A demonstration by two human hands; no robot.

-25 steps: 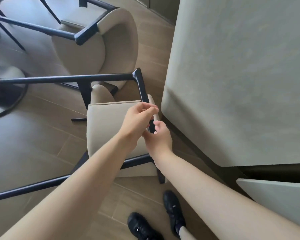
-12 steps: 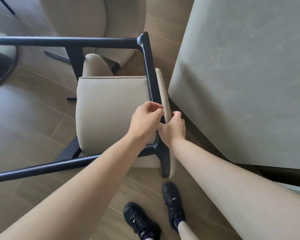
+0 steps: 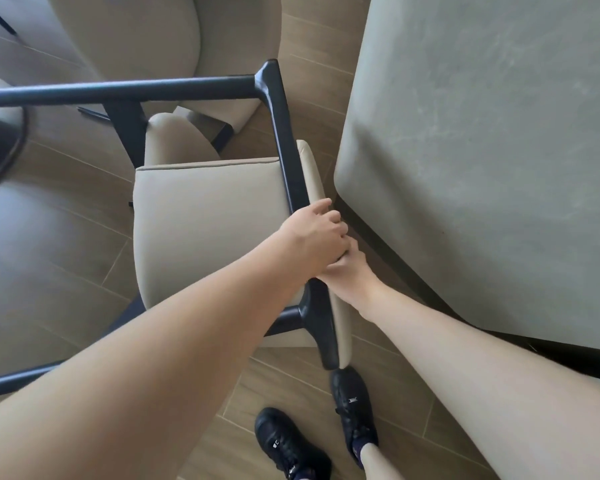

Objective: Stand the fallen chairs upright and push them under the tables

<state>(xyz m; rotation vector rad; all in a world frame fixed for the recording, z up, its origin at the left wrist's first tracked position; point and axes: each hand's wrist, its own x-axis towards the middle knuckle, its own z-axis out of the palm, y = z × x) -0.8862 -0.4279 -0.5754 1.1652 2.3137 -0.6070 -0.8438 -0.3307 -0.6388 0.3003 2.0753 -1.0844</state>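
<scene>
A beige padded chair [image 3: 205,223] with a black frame lies tipped on its side on the wood floor, its legs stretching left. Its upper edge, a black bar with a beige pad [image 3: 293,174], runs from the top middle down toward my feet. My left hand [image 3: 317,233] is wrapped over that bar. My right hand [image 3: 349,271] grips the same bar from the table side, touching the left hand. A grey stone-look table [image 3: 482,150] fills the right, its edge just beside the chair.
A second beige chair [image 3: 160,39] lies on the floor at the top. A round black base [image 3: 0,157] sits at the left edge. My two black shoes [image 3: 352,403] stand just below the chair's near leg.
The chair has come up and closer to me, its edge now nearer my feet. Both hands have closed firmly together on the upper bar.
</scene>
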